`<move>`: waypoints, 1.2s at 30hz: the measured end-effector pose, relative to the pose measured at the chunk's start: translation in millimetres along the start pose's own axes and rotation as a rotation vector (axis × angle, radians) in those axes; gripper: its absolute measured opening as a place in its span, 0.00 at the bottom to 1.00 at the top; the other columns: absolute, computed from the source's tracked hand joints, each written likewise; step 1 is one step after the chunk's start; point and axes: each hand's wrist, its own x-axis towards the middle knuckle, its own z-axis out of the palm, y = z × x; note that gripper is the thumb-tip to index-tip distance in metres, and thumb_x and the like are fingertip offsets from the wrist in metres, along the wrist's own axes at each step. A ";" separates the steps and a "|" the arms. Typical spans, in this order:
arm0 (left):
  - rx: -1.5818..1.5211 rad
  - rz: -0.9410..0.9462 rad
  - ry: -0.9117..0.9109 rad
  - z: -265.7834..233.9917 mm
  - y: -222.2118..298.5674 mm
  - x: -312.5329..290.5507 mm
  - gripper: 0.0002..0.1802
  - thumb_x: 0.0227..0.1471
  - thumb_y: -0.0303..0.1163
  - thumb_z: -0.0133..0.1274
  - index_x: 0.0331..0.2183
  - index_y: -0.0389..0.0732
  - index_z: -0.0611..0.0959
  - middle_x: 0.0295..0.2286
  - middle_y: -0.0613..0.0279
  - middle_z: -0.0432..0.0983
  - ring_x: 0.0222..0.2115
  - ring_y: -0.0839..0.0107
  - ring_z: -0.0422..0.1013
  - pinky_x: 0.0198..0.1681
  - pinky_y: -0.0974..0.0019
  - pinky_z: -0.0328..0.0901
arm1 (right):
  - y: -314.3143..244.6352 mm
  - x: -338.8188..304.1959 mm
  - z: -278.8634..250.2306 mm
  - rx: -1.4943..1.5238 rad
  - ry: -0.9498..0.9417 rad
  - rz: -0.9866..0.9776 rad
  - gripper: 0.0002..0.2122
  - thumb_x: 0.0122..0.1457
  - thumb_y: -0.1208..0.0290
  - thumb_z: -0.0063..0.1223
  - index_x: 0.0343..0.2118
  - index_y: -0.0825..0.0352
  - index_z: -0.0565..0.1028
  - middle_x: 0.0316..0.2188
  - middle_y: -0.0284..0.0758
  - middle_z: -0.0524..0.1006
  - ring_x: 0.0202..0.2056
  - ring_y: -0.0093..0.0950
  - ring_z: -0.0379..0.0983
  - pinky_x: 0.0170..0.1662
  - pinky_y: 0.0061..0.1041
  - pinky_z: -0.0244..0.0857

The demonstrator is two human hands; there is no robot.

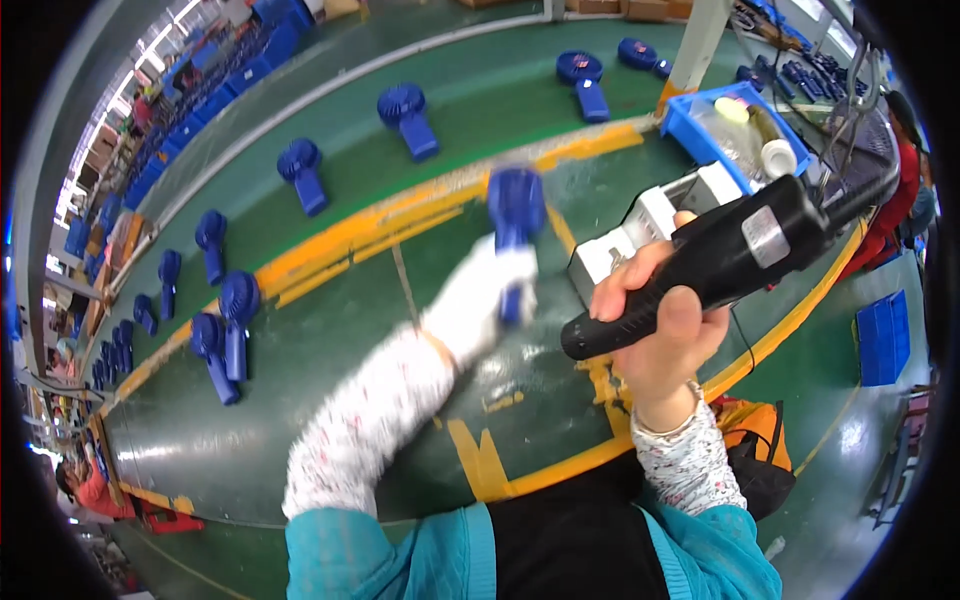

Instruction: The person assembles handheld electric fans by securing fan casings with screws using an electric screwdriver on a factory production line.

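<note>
My left hand (490, 295), in a white glove and blurred by motion, is closed around the handle of a blue handheld fan (516, 195). It is held over the dark green bench (380, 400). My bare right hand (665, 320) grips a black electric screwdriver (715, 255) that slants up to the right, with a pale label on its body. The screwdriver's far end runs toward the equipment on the right. Below and behind the tool stands a white block-shaped fixture (655, 215), partly covered by the tool and my fingers.
Two more blue fans (237, 300) lie on the bench at left. Several others, including one fan (405, 115), are spaced along the green strip beyond the yellow line. A blue bin (690, 130) with a white roll and clear bags stands at right. Another blue bin (882, 335) is farther right.
</note>
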 end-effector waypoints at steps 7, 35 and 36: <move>1.710 0.749 0.968 -76.5 91.9 138.9 0.28 0.45 0.53 0.50 0.48 0.53 0.75 0.53 0.44 0.55 0.53 0.47 0.54 0.56 0.49 0.51 | 22.3 -68.2 -2.5 0.107 -0.220 0.360 0.28 0.52 0.73 0.53 0.56 0.70 0.58 0.29 0.41 0.71 0.24 0.32 0.72 0.28 0.29 0.68; 1.294 0.410 1.091 -96.8 101.9 188.6 0.26 0.36 0.32 0.55 0.43 0.40 0.73 0.39 0.46 0.70 0.42 0.55 0.70 0.46 0.60 0.65 | 8.8 -54.5 -26.4 0.299 -0.155 0.471 0.29 0.49 0.72 0.60 0.53 0.69 0.58 0.27 0.43 0.72 0.24 0.35 0.72 0.28 0.37 0.67; 1.095 0.326 0.778 -96.2 109.9 179.9 0.23 0.37 0.30 0.55 0.40 0.39 0.74 0.33 0.49 0.71 0.36 0.57 0.71 0.40 0.61 0.66 | 7.7 -53.3 -26.6 0.290 -0.184 0.455 0.29 0.49 0.72 0.59 0.53 0.69 0.58 0.27 0.43 0.72 0.24 0.35 0.72 0.28 0.37 0.67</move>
